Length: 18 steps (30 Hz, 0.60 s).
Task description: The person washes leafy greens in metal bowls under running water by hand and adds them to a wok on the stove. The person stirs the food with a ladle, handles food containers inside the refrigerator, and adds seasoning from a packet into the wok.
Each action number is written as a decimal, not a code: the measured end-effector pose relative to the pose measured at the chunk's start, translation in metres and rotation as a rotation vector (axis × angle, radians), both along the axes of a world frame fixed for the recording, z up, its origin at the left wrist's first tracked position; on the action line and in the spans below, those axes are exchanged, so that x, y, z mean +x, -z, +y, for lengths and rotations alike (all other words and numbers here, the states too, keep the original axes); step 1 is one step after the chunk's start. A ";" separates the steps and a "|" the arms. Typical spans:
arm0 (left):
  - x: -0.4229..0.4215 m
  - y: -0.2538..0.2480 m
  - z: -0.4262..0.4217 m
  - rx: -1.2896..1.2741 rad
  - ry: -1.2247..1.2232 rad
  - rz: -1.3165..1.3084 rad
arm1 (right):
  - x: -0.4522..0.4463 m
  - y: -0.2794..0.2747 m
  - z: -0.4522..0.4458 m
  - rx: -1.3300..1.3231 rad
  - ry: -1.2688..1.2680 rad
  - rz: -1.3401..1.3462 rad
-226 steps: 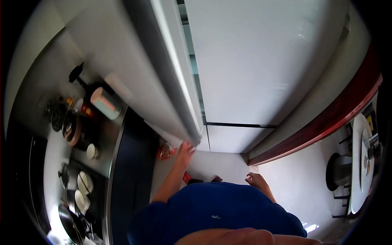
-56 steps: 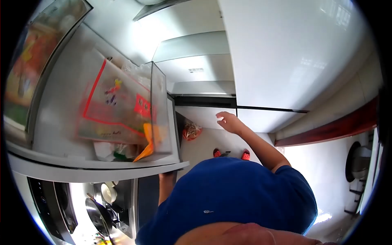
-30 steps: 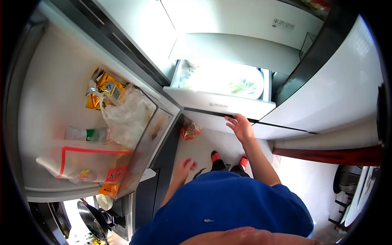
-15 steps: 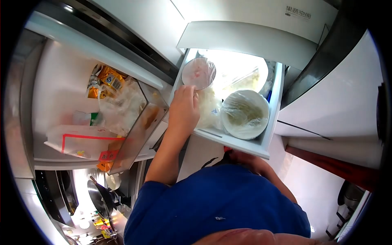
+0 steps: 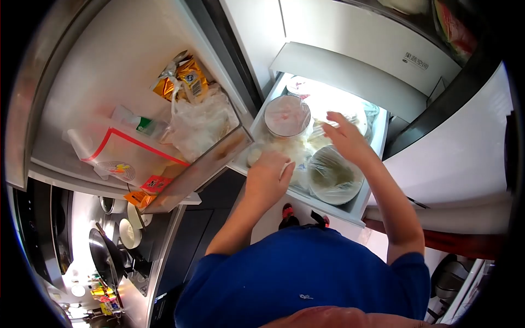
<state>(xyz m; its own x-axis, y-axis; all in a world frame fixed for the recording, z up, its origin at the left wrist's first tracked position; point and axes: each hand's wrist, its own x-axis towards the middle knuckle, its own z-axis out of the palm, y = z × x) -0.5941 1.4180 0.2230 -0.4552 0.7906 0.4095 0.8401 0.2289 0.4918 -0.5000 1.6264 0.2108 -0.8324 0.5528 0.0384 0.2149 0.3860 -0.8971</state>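
Observation:
A pulled-out fridge drawer [image 5: 377, 158] holds several covered containers. My left hand [image 5: 269, 176] is over the drawer's front left part, fingers curled over a pale item that I cannot make out clearly. Behind it stands a round container [image 5: 287, 116] with pinkish contents under cling film. My right hand [image 5: 344, 136] reaches over the drawer with its fingers apart and nothing held. Just below that hand is a white bowl [image 5: 333, 176] of greenish food, wrapped in cling film. A brightly lit wrapped dish [image 5: 358, 117] lies behind the right hand, partly hidden.
The open fridge door [image 5: 98, 71] is at the left, its shelf holding a plastic bag [image 5: 202, 123], gold packets [image 5: 188, 79] and a red-edged bag [image 5: 131, 158]. Beyond are a wok [image 5: 105, 257] and bowl [image 5: 130, 234] on the counter. A dark red edge [image 5: 465, 243] runs at the right.
The drawer has been pulled out since one second ago. My right hand has risen from below the drawer front to above its contents; my left hand has moved down from beside the pinkish container.

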 end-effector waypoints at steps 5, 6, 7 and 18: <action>-0.004 0.002 -0.004 0.078 0.046 0.001 | -0.087 0.020 0.008 -0.384 -0.004 -0.271; -0.004 0.002 -0.006 0.079 0.064 -0.004 | -0.093 0.023 0.007 -0.351 0.037 -0.297; -0.005 0.001 -0.009 0.084 0.066 -0.016 | -0.088 0.023 0.013 -0.381 -0.037 -0.253; -0.005 -0.012 -0.005 0.219 -0.075 -0.647 | -0.018 -0.045 -0.033 0.086 0.102 0.100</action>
